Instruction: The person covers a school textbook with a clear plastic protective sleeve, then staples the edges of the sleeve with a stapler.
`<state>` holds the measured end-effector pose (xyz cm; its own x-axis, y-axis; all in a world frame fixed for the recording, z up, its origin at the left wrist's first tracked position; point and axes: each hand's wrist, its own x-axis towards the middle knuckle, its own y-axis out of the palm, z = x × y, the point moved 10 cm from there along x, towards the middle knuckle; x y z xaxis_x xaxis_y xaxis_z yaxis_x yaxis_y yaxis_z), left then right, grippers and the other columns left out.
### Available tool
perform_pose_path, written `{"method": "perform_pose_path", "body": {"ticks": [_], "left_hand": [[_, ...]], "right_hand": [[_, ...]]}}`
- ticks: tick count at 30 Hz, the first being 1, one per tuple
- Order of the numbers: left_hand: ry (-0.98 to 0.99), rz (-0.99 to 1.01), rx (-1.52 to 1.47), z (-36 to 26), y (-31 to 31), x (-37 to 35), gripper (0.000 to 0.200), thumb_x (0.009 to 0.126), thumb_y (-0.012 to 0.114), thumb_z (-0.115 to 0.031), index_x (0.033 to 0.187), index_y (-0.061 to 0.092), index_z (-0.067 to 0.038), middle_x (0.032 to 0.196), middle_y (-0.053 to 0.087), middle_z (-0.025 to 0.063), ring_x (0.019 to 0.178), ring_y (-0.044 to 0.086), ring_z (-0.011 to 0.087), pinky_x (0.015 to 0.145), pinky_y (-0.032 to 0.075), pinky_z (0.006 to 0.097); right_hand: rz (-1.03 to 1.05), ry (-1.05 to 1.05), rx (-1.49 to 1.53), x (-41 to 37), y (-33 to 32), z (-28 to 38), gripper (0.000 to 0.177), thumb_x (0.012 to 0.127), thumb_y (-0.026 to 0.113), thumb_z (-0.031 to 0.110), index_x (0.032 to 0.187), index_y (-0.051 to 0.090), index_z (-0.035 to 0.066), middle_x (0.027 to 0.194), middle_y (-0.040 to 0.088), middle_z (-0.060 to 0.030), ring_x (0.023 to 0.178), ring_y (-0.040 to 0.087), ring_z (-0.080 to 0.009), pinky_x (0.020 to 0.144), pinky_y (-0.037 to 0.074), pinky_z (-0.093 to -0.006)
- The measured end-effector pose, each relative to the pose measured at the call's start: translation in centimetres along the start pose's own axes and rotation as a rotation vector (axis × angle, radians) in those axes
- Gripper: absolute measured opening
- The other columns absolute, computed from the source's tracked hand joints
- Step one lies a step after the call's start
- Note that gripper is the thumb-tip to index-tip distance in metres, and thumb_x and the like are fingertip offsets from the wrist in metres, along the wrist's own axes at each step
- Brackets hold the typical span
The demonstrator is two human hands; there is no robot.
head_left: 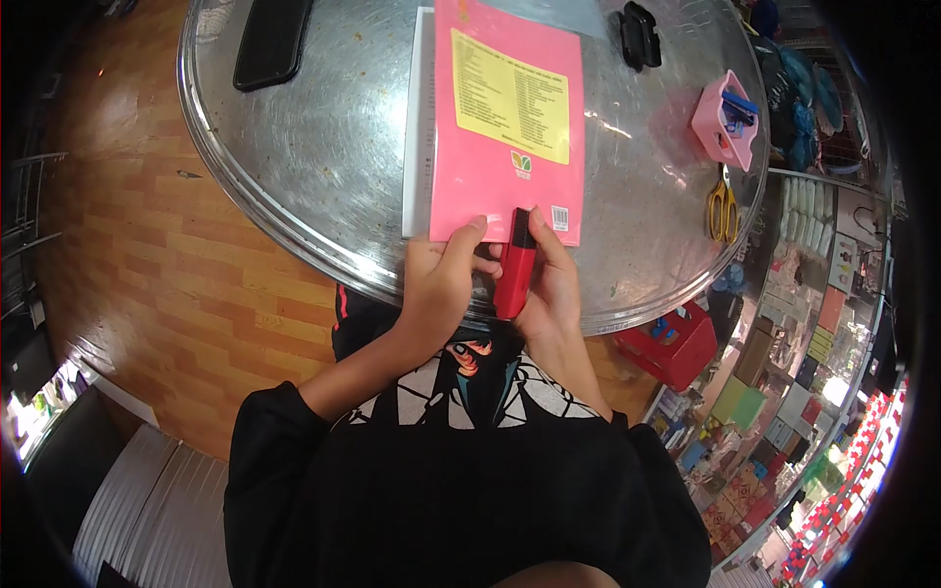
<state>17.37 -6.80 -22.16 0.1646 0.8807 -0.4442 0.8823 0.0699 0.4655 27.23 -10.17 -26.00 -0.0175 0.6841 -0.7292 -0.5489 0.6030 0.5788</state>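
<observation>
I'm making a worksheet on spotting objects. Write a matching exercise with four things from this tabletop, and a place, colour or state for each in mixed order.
Things
1. Booklet
2. Scissors
3. Red object with a black end
4. Pink container

Places, colours or states
A. Between the left hand and the right hand
B. Holding blue items
C. Pink, with a large yellow panel
D. Yellow-handled, near the table's right edge

Right pairs: 1-C, 2-D, 3-A, 4-B
</observation>
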Motion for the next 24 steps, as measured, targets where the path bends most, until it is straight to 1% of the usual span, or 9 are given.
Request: {"method": "perform_pose_path", "body": {"ticks": [4,6,10,11,12,15,16,19,24], "left_hand": [[-0.012,0.0,-0.012,-0.1,0.2,-0.1,0.019,0.083,0.05,-0.013,0.085,0.057,0.004,0.073,0.06,0.0065,0.056,0.057,0.0117,0.051,0.046,0.0214],[-0.048,-0.029,0.071,-0.2,0.4,-0.2,0.036,0.087,0.044,-0.02,0.054,0.047,-0.004,0.041,0.03,-0.0019,0.038,0.038,0.0077,0.05,0.041,0.023],[0.012,-0.099,0.135,-0.1,-1.6,-0.4,0.03,0.088,0.042,-0.021,0.066,0.052,-0.003,0.042,0.033,-0.0016,0.041,0.038,0.0077,0.047,0.038,0.0236],[0.026,-0.121,0.142,-0.4,-2.7,-0.5,0.024,0.088,0.042,-0.02,0.08,0.053,0.0,0.047,0.038,-0.0011,0.043,0.04,0.007,0.046,0.038,0.0209],[0.039,-0.142,0.149,-0.5,-3.7,-0.6,0.025,0.088,0.043,-0.019,0.093,0.054,0.003,0.051,0.044,-0.0006,0.045,0.041,0.0063,0.046,0.038,0.0181],[0.07,-0.171,0.054,-0.5,-6.1,-0.8,0.028,0.089,0.037,-0.022,0.091,0.053,0.001,0.051,0.043,-0.0013,0.045,0.037,0.0048,0.043,0.031,0.0209],[0.078,-0.227,-0.004,-0.2,-7.3,-0.8,0.028,0.089,0.038,-0.02,0.095,0.054,0.002,0.055,0.046,-0.001,0.044,0.036,0.0035,0.042,0.029,0.0183],[0.089,-0.227,0.094,-0.5,-8.5,-0.7,0.025,0.088,0.041,-0.017,0.098,0.054,0.003,0.062,0.051,0.0002,0.045,0.036,0.003,0.041,0.028,0.0169],[0.077,-0.237,0.05,-1.1,-7.8,-0.7,0.028,0.084,0.047,-0.006,0.111,0.045,0.002,0.064,0.052,0.002,0.045,0.036,0.0024,0.039,0.026,0.0144]], "right_hand": [[0.038,0.101,-0.047,0.1,-0.6,0.0,0.026,0.083,0.055,0.026,0.096,0.051,0.005,0.079,0.057,-0.0092,0.07,0.057,-0.0179,0.057,0.047,-0.0288],[0.195,0.219,0.06,-0.7,0.1,-0.9,0.03,0.084,0.053,0.028,0.099,0.051,0.002,0.082,0.058,-0.0119,0.075,0.058,-0.0204,0.06,0.048,-0.0295],[0.1,0.195,-0.203,-4.5,-2.3,0.0,0.035,0.084,0.053,0.026,0.105,0.05,-0.001,0.088,0.058,-0.0124,0.077,0.057,-0.0193,0.062,0.048,-0.0289],[0.1,0.192,-0.204,-4.8,-2.8,0.7,0.035,0.084,0.053,0.026,0.105,0.05,-0.001,0.088,0.058,-0.0124,0.077,0.057,-0.0193,0.062,0.048,-0.0289],[0.062,-0.003,-0.394,-4.9,-3.5,3.2,0.032,0.083,0.055,0.022,0.104,0.051,-0.002,0.089,0.057,-0.0113,0.077,0.057,-0.0179,0.063,0.047,-0.0277],[-0.277,-0.545,-0.876,-6.5,-4.7,10.0,0.029,0.078,0.062,0.013,0.101,0.054,-0.002,0.089,0.056,-0.0075,0.075,0.054,-0.0136,0.067,0.043,-0.0229],[-0.23,-0.789,-0.884,-6.5,-4.7,11.6,0.033,0.073,0.067,0.014,0.101,0.055,-0.001,0.086,0.055,-0.007,0.076,0.053,-0.0145,0.07,0.042,-0.0229],[-0.493,-1.042,-1.284,-6.8,-6.5,14.5,0.036,0.071,0.069,0.016,0.099,0.055,-0.002,0.087,0.053,-0.0084,0.08,0.052,-0.0171,0.072,0.041,-0.0267],[-0.611,-1.129,-1.473,-6.7,-4.7,15.1,0.041,0.067,0.07,0.017,0.099,0.054,-0.004,0.093,0.05,-0.0146,0.087,0.051,-0.0271,0.077,0.04,-0.0318]]}}
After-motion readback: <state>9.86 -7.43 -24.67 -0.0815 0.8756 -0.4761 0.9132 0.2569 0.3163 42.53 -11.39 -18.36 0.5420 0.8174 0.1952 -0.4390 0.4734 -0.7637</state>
